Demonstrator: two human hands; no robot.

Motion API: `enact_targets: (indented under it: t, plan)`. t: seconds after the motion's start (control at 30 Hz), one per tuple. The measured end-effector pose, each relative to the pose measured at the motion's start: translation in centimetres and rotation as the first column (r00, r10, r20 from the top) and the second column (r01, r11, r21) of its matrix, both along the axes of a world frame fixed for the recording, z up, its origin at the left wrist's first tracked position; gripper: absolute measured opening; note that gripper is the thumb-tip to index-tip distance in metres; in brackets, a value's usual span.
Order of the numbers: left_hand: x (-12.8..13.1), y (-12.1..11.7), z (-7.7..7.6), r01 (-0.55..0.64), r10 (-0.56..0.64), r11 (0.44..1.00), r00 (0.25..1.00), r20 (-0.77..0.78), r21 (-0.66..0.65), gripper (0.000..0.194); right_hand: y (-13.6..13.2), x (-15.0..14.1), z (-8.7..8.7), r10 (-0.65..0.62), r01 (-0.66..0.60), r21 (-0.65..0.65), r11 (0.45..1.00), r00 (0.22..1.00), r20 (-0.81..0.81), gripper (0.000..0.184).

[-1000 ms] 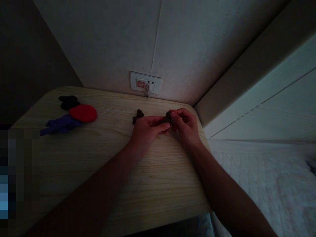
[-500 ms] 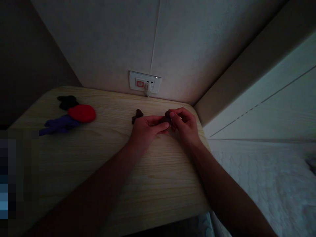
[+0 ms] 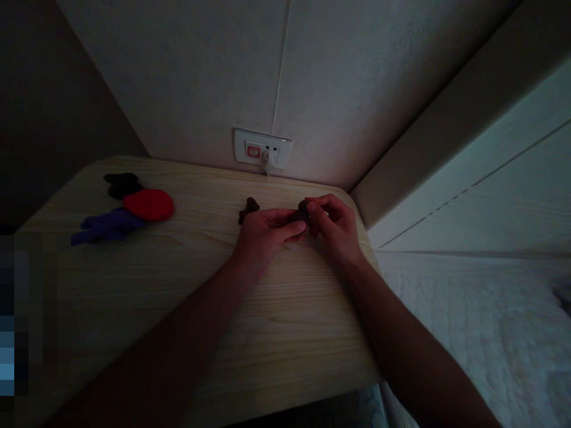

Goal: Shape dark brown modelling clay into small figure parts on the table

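Observation:
Between my two hands is a dark brown lump of modelling clay, held above the right side of the wooden tabletop. My left hand pinches it from the left, thumb on the near side. The fingers of my right hand close on its upper right part, thumb against index finger; they hide some of its shape. Just beyond my left hand lies a smaller piece of brown clay on the table.
At the table's left lie a red clay piece, a black clay piece and a purple clay piece, touching one another. A wall socket with a plug sits just above the back edge. White quilted bedding is on the right.

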State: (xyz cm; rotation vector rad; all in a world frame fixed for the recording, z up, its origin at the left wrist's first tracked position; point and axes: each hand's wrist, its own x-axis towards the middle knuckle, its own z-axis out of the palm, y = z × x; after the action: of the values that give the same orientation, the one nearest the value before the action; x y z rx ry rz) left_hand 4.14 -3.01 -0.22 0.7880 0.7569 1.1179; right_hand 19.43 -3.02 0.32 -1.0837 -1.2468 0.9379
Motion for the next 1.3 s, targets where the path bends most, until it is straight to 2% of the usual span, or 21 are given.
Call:
enact_targets:
  t: [0.47, 0.7, 0.93, 1.13, 1.3]
  plan:
    - [0.0, 0.1, -0.1, 0.022, -0.022, 0.999, 1.0, 0.001, 0.032, 0.032, 0.0, 0.3, -0.6, 0.012, -0.011, 0.041, 0.999, 0.999, -0.037, 0.029]
    - [0.1, 0.0, 0.2, 0.005, -0.005, 0.999, 1.0, -0.009, 0.033, 0.031, -0.1, 0.4, -0.3, 0.035, -0.037, -0.017, 0.999, 0.997, -0.065, 0.034]
    - [0.2, 0.2, 0.1, -0.011, 0.01, 1.0, 0.999, 0.044, 0.02, 0.031, 0.0, 0.3, 0.1, -0.056, 0.052, -0.116, 0.992, 0.998, -0.037, 0.038]
    - [-0.2, 0.5, 0.4, -0.065, 0.062, 0.997, 0.995, 0.08, 0.035, 0.037, 0.3, 0.3, -0.6, -0.041, 0.032, -0.126, 0.991, 0.997, -0.069, 0.036]
    - [-0.7, 1.0, 0.8, -0.185, 0.173, 0.979, 0.977, 0.122, 0.088, 0.037, 0.3, -0.3, -1.0, -0.032, 0.029, -0.108, 0.994, 0.999, -0.023, 0.032]
